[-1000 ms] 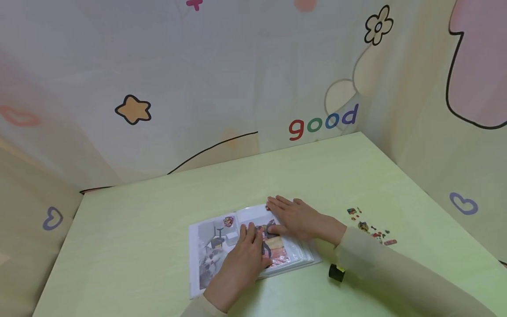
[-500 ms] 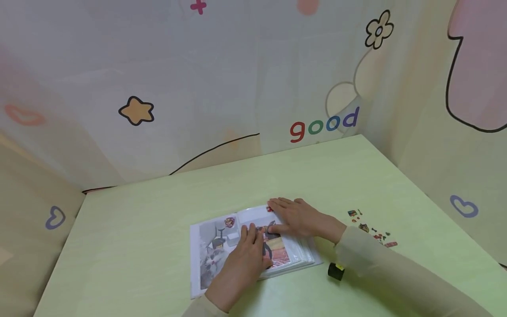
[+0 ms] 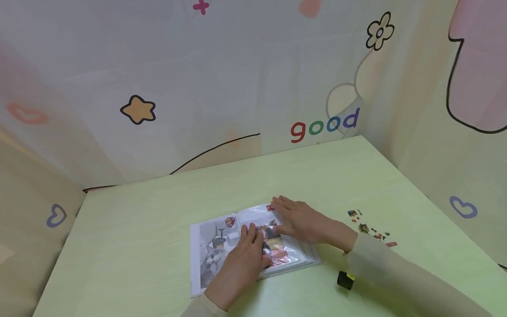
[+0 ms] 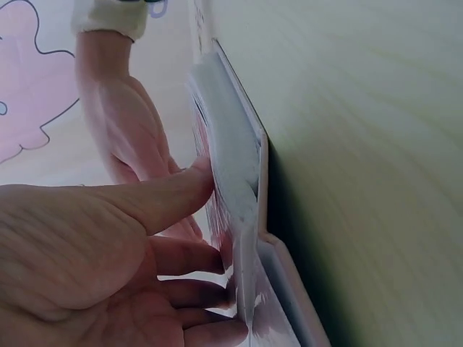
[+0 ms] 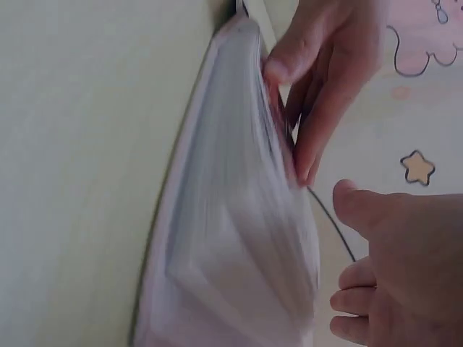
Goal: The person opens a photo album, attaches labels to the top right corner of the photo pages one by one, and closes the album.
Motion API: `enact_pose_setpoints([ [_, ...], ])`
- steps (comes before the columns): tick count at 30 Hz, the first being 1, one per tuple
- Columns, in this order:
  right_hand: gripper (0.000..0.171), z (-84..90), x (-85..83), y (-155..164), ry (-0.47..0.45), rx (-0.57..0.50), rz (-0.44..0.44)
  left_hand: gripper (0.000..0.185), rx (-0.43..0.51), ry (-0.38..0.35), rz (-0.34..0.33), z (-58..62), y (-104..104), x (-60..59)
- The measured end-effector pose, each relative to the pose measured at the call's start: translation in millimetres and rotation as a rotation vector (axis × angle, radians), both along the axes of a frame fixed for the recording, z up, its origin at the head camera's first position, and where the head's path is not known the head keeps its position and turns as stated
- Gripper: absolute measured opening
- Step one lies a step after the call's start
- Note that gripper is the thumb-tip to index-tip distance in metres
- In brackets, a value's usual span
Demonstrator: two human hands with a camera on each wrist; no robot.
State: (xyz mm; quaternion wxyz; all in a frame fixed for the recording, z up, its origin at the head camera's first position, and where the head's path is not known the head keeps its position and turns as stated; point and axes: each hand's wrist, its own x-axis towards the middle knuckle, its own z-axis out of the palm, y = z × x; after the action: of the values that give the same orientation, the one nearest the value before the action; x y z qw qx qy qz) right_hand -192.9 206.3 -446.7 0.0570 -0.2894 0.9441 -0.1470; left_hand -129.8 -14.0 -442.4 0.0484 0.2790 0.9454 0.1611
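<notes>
An open album [image 3: 210, 255] with clear plastic sleeves and picture pages lies on the pale green table [image 3: 138, 229]. My left hand [image 3: 243, 257] rests flat on the middle of it, fingers straight and pointing away from me. My right hand [image 3: 303, 221] lies flat on the upper right page, its fingertips near a small red sticker [image 3: 270, 208]. In the left wrist view my left hand [image 4: 108, 267] presses its fingers against the sleeves [image 4: 231, 181]. The right wrist view shows my right hand [image 5: 398, 253] beside the album [image 5: 231, 217], holding nothing.
Several small loose stickers [image 3: 370, 229] lie on the table to the right of the album. A small black object [image 3: 345, 280] sits by my right sleeve. Cartoon-printed walls [image 3: 325, 123] close the table in at the back and on both sides.
My right hand and sleeve have slid a little to the right and toward me on the page. The left hand has stayed where it was.
</notes>
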Motion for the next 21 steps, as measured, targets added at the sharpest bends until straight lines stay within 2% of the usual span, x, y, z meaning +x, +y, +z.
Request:
enact_pose_setpoints([
  [4,0.075,0.8,11.3,-4,-0.001,0.021,0.052,0.077,-0.008,0.01,0.007,-2.9,0,-0.4],
  [8,0.073,-2.9,15.6,-5,0.005,0.063,0.05,0.078,-0.021,0.007,0.027,-5.5,2,0.4],
  [15,0.073,-7.0,7.2,-5,0.055,0.149,0.007,0.069,-0.007,0.103,0.071,-11.6,7,1.8],
  [21,0.076,-4.3,-1.3,-6,0.037,0.171,-0.007,0.07,0.011,0.121,0.101,-15.5,10,2.3],
])
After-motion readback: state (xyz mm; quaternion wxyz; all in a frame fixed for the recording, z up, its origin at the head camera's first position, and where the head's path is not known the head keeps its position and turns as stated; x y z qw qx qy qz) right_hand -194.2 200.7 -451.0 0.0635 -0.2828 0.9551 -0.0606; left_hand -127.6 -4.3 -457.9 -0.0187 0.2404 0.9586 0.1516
